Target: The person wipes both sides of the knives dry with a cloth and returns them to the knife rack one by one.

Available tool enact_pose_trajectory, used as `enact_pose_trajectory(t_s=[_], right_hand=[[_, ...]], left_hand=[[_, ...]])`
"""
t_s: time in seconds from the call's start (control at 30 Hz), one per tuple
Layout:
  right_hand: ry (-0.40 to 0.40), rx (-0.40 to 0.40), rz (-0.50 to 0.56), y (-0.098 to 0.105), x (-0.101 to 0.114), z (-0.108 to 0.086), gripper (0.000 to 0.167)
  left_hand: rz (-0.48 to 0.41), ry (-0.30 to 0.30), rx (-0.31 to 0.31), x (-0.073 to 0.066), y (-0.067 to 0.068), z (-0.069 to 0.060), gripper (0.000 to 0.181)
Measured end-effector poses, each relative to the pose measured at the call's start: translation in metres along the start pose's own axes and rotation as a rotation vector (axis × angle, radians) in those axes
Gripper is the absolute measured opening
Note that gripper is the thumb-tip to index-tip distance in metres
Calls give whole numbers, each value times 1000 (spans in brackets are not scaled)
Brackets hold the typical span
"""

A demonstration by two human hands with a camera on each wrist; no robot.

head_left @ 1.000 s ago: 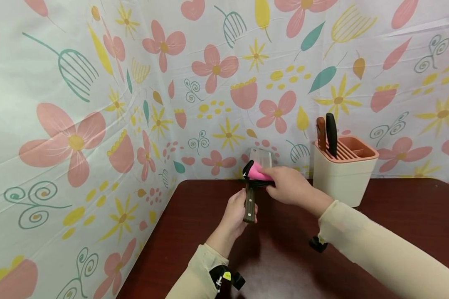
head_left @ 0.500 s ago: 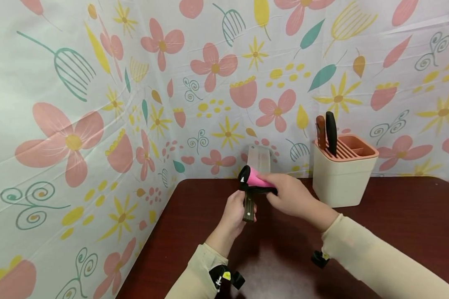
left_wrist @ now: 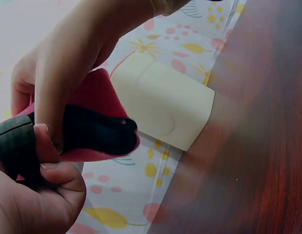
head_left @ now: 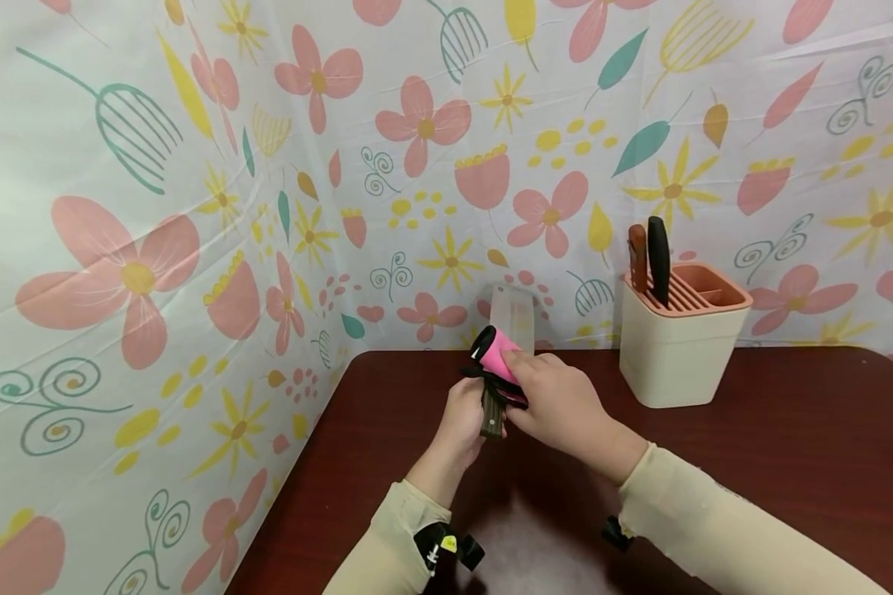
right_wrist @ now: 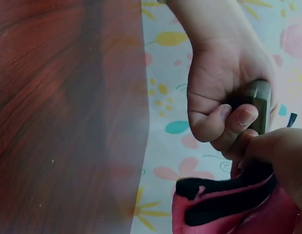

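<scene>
A cleaver points away from me in the head view, its broad pale blade (head_left: pixel 512 310) tilted up in front of the patterned wall. My left hand (head_left: pixel 461 417) has its fingers wrapped around the dark riveted handle (head_left: pixel 493 423). My right hand (head_left: pixel 561 405) grips a pink-and-black handheld piece (head_left: pixel 494 351) across the cleaver, where blade meets handle. In the left wrist view that pink piece (left_wrist: pixel 99 90) shows a black inner part; its exact kind is unclear. The right wrist view shows my left fingers curled under the cleaver's handle (right_wrist: pixel 260 105). My hands are close together there, hiding the contact.
To the right stands a cream knife holder (head_left: pixel 677 364) with an orange slotted top. A black-handled knife (head_left: pixel 658 260) and a brown-handled knife (head_left: pixel 637 256) stick up from it. The dark red table (head_left: pixel 789 463) meets floral cloth walls at the back and left.
My right hand has drawn the pink-and-black piece down and slightly left toward the cleaver's handle, uncovering more blade. The left hand keeps its hold with little movement.
</scene>
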State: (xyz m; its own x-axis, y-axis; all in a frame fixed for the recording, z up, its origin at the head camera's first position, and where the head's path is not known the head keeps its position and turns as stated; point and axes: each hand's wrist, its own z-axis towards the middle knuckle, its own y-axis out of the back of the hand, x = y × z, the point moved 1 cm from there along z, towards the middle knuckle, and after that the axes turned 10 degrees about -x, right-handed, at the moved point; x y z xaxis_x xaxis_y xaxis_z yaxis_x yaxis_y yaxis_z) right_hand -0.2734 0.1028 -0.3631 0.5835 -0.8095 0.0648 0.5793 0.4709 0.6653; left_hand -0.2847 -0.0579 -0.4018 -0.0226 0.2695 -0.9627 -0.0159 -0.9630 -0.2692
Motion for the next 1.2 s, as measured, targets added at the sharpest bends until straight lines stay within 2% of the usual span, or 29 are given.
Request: enact_pose_trajectory(t_s=[0.1,0.23,0.33,0.47,0.63,0.9,1.2], right_hand=[[19,-33,-37,-3,1,-1,79],[59,-109,-62,-8,1,-2,72],[62,-136,-46,-7,0,-3,65],[34,-113,-3,0,-2,-3,56],[24,-76,8,10,-1,-3,54],[107,-40,4,20,9,-6,50],[232,24,65,32,9,-10,48]], left_hand=[[3,-2,-1,-1,0,0,29],[17,-2,-9,-2,0,0,30],[22,0,-10,-2,0,-1,29],[7,23,-4,-3,-1,-1,29],[-1,45,27,-3,0,-2,27],[-34,13,36,-2,4,-3,25],[-51,75,-31,-5,2,-3,27]])
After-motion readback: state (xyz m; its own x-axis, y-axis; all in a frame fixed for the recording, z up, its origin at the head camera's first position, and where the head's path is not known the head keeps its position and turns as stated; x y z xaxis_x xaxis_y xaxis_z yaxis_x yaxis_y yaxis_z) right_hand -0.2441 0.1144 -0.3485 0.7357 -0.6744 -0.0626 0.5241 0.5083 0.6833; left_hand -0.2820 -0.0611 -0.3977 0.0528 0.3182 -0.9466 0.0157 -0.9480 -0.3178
